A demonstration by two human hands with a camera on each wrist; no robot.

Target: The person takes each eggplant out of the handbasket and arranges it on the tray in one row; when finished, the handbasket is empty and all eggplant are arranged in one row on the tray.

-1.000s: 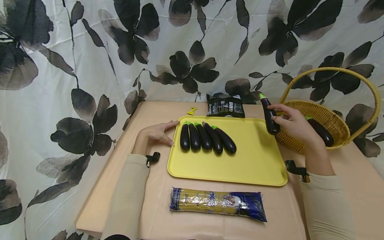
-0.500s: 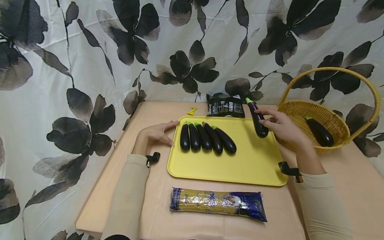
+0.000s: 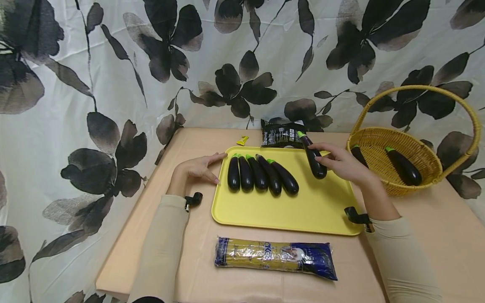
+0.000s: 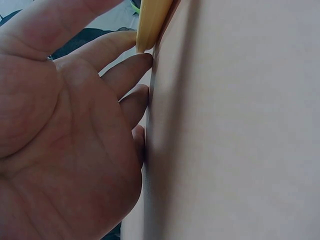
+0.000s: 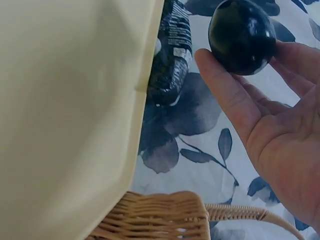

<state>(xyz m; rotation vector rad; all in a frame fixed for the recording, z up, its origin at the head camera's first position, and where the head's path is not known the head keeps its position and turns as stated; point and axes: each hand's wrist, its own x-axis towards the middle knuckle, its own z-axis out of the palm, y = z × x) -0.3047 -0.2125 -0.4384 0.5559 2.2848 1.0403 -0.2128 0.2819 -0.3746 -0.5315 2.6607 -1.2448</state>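
Note:
My right hand (image 3: pixel 342 164) grips a dark purple eggplant (image 3: pixel 314 159) by its side, held tilted over the right half of the yellow tray (image 3: pixel 265 214), green stem end pointing away. In the right wrist view the eggplant's (image 5: pixel 242 37) round end shows between thumb and fingers. Several more eggplants (image 3: pixel 259 172) lie side by side at the tray's left. My left hand (image 3: pixel 197 168) rests at the tray's left edge, thumb and forefinger spread along it. The left wrist view shows its palm (image 4: pixel 75 135) facing the camera, fingertips by the tray edge (image 4: pixel 150 25).
Right of the tray stands a wicker basket (image 3: pixel 394 185) with a tall handle; two eggplants (image 3: pixel 403 166) show in it. A black packet (image 3: pixel 284 135) and a small yellow wrapper (image 3: pixel 242 140) lie behind the tray. A long yellow-and-blue packet (image 3: pixel 274 256) lies in front.
My right hand has carried the eggplant left from beside the basket to over the tray, lowering it a little. A second eggplant in the basket has come into view. The left hand stays put.

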